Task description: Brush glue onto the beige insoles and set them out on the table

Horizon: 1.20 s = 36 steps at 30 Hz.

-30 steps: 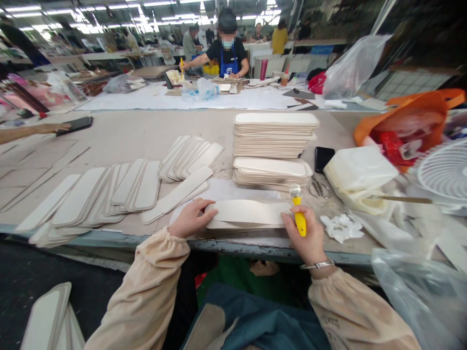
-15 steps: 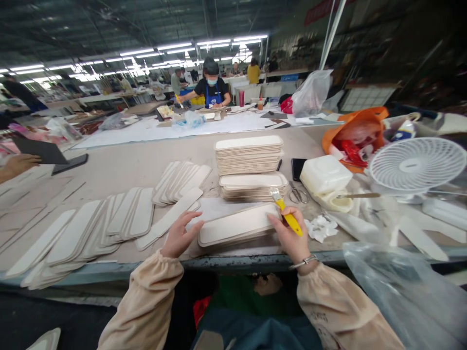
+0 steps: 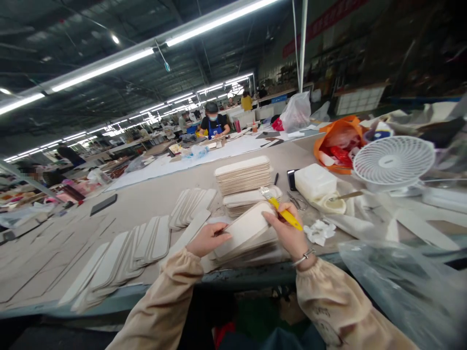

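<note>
Cluttered worktable [image 3: 142, 197]: left grip [image 3: 206, 239] pinches pale strip [image 3: 244, 229]; right grip [image 3: 291, 236], closed round brush [image 3: 291, 219] (yellow-handled), touches strip.

yellow brush handle [image 3: 292, 220]; off-white panel [image 3: 245, 228]; orange bag [image 3: 321, 151]

The left hand [image 3: 207, 239], spread half a second ago, has drawn its fingers together at the white panel [image 3: 247, 227].

White fan [image 3: 394, 163] beside orange bag [image 3: 341, 125]
</note>
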Available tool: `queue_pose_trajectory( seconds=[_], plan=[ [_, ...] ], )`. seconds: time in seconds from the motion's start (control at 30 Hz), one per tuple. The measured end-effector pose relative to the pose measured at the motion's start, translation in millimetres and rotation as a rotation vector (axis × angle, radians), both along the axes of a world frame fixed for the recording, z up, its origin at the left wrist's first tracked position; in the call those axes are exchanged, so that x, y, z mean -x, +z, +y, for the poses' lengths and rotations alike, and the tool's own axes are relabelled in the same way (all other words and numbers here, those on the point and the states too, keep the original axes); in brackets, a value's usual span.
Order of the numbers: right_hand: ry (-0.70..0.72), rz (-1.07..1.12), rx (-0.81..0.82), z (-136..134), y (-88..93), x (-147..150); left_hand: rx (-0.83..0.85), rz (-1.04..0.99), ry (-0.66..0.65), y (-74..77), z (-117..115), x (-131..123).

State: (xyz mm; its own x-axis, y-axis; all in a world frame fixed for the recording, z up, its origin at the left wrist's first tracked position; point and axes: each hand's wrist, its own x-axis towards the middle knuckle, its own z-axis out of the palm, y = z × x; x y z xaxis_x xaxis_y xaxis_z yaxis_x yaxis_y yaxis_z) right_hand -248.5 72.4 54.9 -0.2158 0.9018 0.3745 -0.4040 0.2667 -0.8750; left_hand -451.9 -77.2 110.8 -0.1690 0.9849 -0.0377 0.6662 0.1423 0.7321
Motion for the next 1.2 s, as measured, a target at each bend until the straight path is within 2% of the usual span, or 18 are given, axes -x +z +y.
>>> queue_pose_trajectory(
  seconds=[0.07,0.13,0.3,0.4,0.6,0.73,1.07,1.13,1.2],
  plan=[
    [-0.019,-0.014,0.001,6.1,-0.1,-5.4,0.07,-0.074,-0.015,-1.7,-2.7,-1.8],
    [-0.047,0.004,0.022,14.2,-2.6,-10.0,0.104,-0.22,0.033,-6.6,-10.7,-5.9],
    [-0.088,0.06,0.13,31.1,-12.5,-15.4,0.13,-0.792,0.277,-25.1,-39.8,-29.7],
    [-0.084,0.052,0.138,34.1,-16.3,-15.6,0.133,-0.956,0.42,-33.2,-51.4,-47.7],
    [-0.108,0.027,0.159,34.7,-18.9,-16.1,-0.013,-0.981,0.604,-37.3,-52.4,-78.2],
    [-0.131,0.01,0.158,36.8,-18.9,-18.1,-0.047,-0.973,0.642,-38.9,-50.5,-84.6],
    [-0.099,-0.01,0.12,40.8,-15.3,-20.5,-0.076,-0.94,0.62,-40.9,-56.6,-92.9],
    [-0.075,0.022,0.114,40.1,-12.6,-21.4,-0.064,-0.969,0.56,-39.6,-58.8,-94.5],
    [-0.029,0.061,0.101,38.2,-9.8,-22.7,-0.008,-1.017,0.437,-36.8,-58.5,-92.6]
  ],
)
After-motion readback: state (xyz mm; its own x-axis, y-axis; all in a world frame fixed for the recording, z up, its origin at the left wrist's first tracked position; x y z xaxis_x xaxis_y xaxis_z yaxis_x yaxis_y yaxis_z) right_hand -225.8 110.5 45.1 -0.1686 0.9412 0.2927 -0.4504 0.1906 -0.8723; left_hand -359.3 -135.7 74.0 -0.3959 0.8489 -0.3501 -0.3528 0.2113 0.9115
